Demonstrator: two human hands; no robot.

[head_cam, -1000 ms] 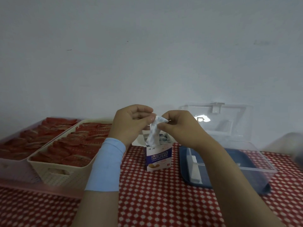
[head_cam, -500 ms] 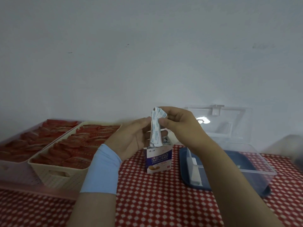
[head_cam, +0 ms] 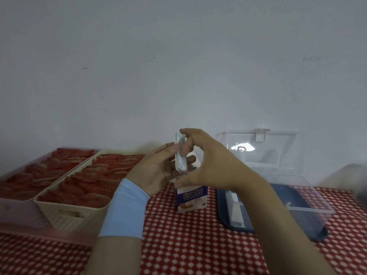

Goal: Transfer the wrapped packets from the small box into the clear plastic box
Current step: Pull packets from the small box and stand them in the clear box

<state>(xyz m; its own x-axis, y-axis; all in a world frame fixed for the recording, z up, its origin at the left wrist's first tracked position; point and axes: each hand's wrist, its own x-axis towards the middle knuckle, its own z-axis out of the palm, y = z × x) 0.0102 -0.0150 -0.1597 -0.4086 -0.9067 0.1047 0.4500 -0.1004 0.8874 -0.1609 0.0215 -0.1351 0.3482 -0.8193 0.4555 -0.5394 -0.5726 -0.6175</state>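
Grey wall point(head_cam: 178, 56); red tablecloth point(head_cam: 198, 245) (white-dotted) under small box point(head_cam: 191, 197).

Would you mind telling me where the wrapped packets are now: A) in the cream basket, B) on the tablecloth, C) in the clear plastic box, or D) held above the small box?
D: the left hand holds the wrapped packets upright above the small box.

I get a dim, flat, greyish picture. A bright glare spot sits on the clear plastic box point(head_cam: 278, 155) lid. The right hand point(head_cam: 216, 167) is slightly smeared, and the frame's edges curve and soften.
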